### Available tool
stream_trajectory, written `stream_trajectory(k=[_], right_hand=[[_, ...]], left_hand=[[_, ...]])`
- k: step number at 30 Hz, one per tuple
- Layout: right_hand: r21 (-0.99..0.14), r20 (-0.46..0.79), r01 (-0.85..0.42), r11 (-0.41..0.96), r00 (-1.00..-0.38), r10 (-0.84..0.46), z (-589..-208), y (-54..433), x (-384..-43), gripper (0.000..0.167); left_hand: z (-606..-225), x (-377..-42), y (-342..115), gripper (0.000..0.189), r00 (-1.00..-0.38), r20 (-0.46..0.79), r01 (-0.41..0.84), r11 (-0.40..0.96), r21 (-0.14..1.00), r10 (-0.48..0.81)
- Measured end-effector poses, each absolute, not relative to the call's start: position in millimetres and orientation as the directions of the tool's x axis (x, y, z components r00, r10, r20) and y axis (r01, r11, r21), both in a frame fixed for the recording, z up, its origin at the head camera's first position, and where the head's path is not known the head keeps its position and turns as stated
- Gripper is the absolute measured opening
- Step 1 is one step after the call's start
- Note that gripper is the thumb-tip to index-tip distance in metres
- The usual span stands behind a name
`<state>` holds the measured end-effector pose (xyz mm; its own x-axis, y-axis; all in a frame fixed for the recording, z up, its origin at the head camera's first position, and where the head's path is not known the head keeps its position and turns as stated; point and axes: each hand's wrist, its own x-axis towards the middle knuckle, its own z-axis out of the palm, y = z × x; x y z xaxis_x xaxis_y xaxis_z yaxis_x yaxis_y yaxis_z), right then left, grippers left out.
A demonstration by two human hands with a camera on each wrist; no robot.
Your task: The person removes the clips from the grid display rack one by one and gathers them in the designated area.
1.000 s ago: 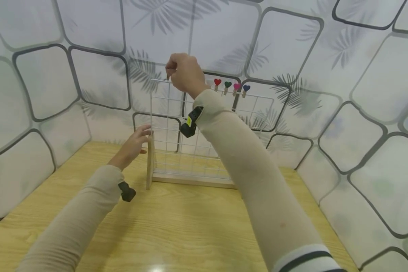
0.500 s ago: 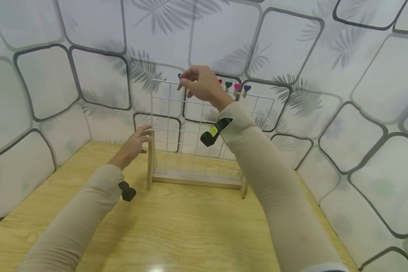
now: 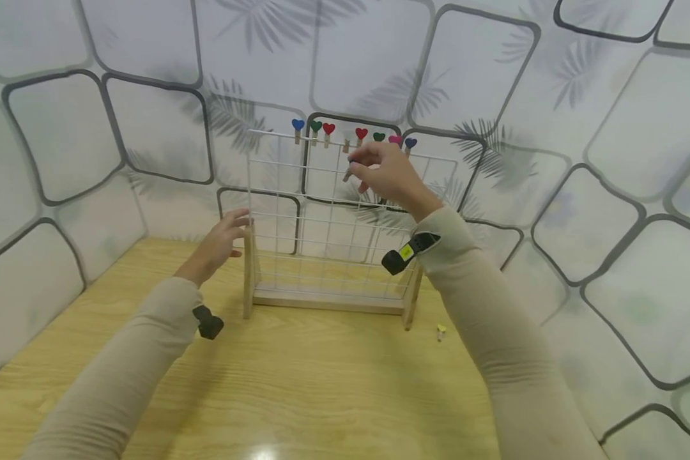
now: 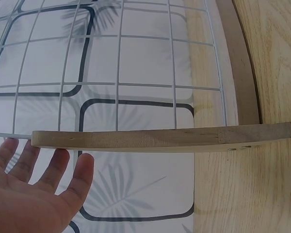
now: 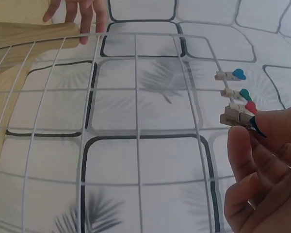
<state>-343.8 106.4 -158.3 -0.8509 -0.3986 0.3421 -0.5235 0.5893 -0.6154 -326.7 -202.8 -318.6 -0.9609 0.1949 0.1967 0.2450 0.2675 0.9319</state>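
Note:
A white wire grid rack (image 3: 332, 203) stands upright on a wooden base. My right hand (image 3: 388, 172) is in front of its upper part, pinching a small wooden clothespin (image 5: 236, 118) with a dark blue heart between thumb and fingertips. The held clothespin is apart from the top wire in the head view. Along that wire sit several heart clothespins, among them a blue one (image 3: 298, 126), a red one (image 3: 329, 130) and a pink one (image 3: 395, 140). My left hand (image 3: 213, 246) has its fingers extended at the rack's left side, fingertips against the wooden upright (image 4: 160, 137).
A yellow heart clothespin (image 3: 441, 330) lies on the wood-grain table (image 3: 299, 377), right of the rack's right foot. Behind and on both sides rise patterned walls (image 3: 374, 64) with leaf prints.
My right hand has moved from the rack's top left corner rightward and lower, carrying the clothespin. Clothespins behind it and the yellow one on the table have come into view. My left hand stays put.

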Motion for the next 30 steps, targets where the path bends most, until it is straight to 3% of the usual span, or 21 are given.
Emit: stream_trajectory(k=[11, 19, 30], right_hand=[[-0.708, 0.299, -0.424, 0.564, -0.904, -0.305, -214.7, 185.3, -336.1, 0.030], [-0.758, 0.255, -0.324, 0.567, -0.946, -0.200, -277.8, 243.5, -342.5, 0.034], [-0.812, 0.124, -0.155, 0.563, -0.988, -0.094, -353.4, 301.9, -339.3, 0.038]], left_hand=[[-320.4, -323.2, -203.1, 0.057, -0.963, 0.195, 0.243, 0.284, 0.927, 0.187], [-319.2, -325.4, -201.3, 0.057, -0.962, 0.196, 0.245, 0.281, 0.928, 0.190], [-319.5, -326.0, -201.6, 0.056, -0.965, 0.184, 0.234, 0.297, 0.926, 0.187]])
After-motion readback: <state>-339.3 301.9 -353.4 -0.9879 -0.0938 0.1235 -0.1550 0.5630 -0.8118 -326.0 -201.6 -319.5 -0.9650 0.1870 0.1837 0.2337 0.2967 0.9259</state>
